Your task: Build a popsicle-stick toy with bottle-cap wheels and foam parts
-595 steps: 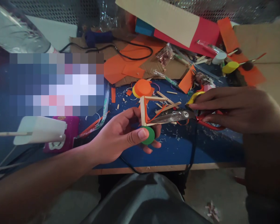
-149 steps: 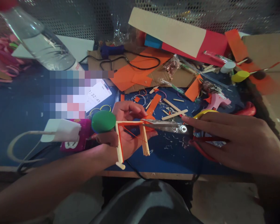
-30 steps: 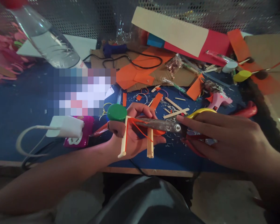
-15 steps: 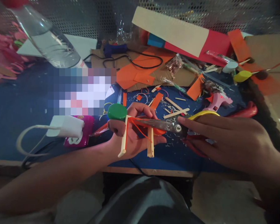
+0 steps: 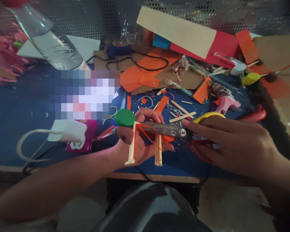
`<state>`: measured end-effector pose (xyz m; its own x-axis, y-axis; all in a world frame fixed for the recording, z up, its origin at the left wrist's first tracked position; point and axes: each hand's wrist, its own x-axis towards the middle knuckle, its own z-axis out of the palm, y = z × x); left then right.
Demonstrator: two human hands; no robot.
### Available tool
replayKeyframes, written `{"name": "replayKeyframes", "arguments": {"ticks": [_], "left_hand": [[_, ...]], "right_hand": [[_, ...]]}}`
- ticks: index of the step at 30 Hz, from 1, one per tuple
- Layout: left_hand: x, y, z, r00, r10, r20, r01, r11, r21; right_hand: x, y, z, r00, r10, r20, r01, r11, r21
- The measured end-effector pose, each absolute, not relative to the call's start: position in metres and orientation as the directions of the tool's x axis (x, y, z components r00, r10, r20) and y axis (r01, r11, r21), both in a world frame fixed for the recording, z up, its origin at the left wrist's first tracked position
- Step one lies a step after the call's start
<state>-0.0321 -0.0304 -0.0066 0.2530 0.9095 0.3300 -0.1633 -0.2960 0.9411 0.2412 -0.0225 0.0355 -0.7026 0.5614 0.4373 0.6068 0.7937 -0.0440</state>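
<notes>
My left hand [image 5: 145, 141] holds a small craft model of wooden sticks [image 5: 158, 149], with a green bottle cap [image 5: 125, 118] and a brown piece [image 5: 124, 134] at its left end. Its fingers curl behind the model. A thin orange strip [image 5: 147, 136] hangs between the sticks. In my right hand [image 5: 236, 141] are scissors [image 5: 183, 132] with yellow and red handles, the fingers closed round them. The scissor blades reach left across the model and lie close to the top of the orange strip; whether they touch it is unclear.
A water bottle [image 5: 53, 45] leans at the upper left, above a white charger [image 5: 69, 132] on a magenta socket block [image 5: 90, 138]. Orange paper [image 5: 135, 74], loose craft sticks [image 5: 182, 117] and a pink glue gun [image 5: 227, 104] lie beyond my hands.
The model and my left hand have shifted slightly right and down. The scissors have moved slightly left, and their blades now overlap more of the model.
</notes>
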Motion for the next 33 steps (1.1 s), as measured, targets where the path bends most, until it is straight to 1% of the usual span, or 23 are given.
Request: {"name": "replayKeyframes", "arguments": {"ticks": [5,9,13,18,23,25,29,33], "left_hand": [[-0.033,-0.029,-0.009,0.253,0.894,0.370,-0.152,-0.341,0.928],[-0.034,-0.032,-0.006,0.229,0.918,0.325,-0.108,-0.308,0.945],[-0.035,-0.032,-0.006,0.225,0.916,0.333,-0.063,-0.327,0.943],[-0.031,-0.032,-0.007,0.238,0.919,0.315,-0.132,-0.291,0.948],[-0.028,-0.035,-0.004,0.223,0.937,0.269,-0.163,-0.236,0.958],[-0.028,-0.035,-0.003,0.235,0.937,0.257,-0.172,-0.221,0.960],[-0.029,-0.035,-0.008,0.222,0.930,0.294,-0.152,-0.265,0.952],[-0.030,-0.031,-0.015,0.235,0.888,0.394,-0.148,-0.369,0.918]], "right_hand": [[0.240,-0.023,0.035,-0.711,0.554,0.434,0.591,0.805,-0.059],[0.241,-0.023,0.035,-0.693,0.564,0.449,0.595,0.799,-0.085],[0.242,-0.024,0.034,-0.673,0.602,0.430,0.627,0.773,-0.101],[0.242,-0.026,0.034,-0.678,0.621,0.393,0.638,0.763,-0.105],[0.242,-0.024,0.032,-0.697,0.571,0.434,0.612,0.789,-0.056],[0.242,-0.023,0.032,-0.697,0.566,0.440,0.606,0.793,-0.061],[0.240,-0.022,0.033,-0.694,0.567,0.444,0.590,0.801,-0.102],[0.242,-0.024,0.034,-0.691,0.575,0.439,0.589,0.799,-0.118]]}}
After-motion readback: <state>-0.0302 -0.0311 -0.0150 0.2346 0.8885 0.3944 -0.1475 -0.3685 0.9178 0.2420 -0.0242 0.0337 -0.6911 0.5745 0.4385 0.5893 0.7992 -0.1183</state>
